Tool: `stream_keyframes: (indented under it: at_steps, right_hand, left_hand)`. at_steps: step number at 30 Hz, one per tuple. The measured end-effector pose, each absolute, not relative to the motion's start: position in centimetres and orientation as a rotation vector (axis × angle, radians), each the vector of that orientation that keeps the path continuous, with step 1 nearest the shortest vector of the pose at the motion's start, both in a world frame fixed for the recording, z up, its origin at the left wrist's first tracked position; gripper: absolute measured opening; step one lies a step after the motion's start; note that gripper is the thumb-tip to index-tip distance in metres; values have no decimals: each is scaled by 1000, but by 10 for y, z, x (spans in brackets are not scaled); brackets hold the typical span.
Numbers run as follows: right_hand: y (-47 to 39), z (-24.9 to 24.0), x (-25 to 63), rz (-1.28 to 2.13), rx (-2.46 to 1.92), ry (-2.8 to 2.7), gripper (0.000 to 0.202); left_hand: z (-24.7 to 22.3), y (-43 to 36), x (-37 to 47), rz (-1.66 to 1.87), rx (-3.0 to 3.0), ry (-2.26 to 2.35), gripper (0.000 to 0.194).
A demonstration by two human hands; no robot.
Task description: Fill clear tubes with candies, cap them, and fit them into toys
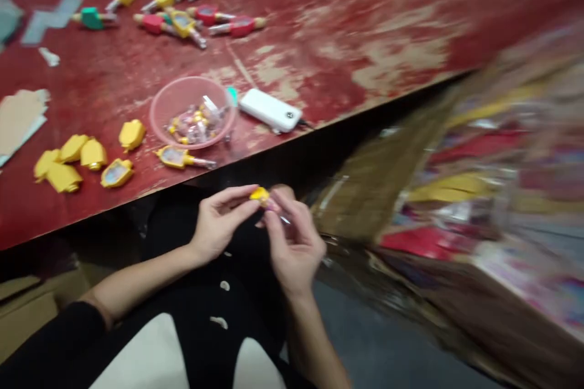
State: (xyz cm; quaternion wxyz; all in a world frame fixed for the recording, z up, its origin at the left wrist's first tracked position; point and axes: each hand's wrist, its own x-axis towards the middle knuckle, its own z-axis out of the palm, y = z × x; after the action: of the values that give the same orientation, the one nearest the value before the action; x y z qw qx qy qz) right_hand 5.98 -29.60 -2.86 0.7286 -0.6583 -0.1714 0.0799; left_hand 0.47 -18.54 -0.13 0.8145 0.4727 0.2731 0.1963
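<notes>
In front of my body, past the table's edge, my left hand (221,222) pinches a small yellow plastic piece (259,193) between thumb and fingertips. My right hand (296,240) meets it there, its fingers closed on a small clear-and-pink piece (272,204) that touches or joins the yellow one. Fingers hide much of both pieces. On the table nearby, a pink bowl (157,124) holds small clear, yellow and pink parts. Beside it lies a yellow toy piece with a clear stem (176,157). Farther left are several yellow plastic cases (64,176).
A white power bank (269,109) with a cable lies near the edge of the red table (319,30). Several red, yellow and green toy pieces (182,23) are spread at the back. At right stands a large open box (410,267) of colourful packaged things.
</notes>
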Motion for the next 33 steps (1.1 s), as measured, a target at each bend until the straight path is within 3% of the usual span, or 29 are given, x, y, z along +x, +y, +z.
stream_keyframes:
  at_steps: [8,18,22,33]
  right_hand:
    - [-302,-27,59,224,-1444,-444,37]
    - [-309,-20,61,-61,-1624,-722,48]
    - [-307,-17,54,31,-1587,-600,53]
    - [-311,-12,52,241,-1455,-416,35]
  left_hand:
    - [-7,-179,-7,422,1046,427,29]
    - [-13,-173,-12,435,1083,313,29]
    - [-8,-176,-13,411,1013,371,27]
    - [-7,-182,-19,416,1001,484,22]
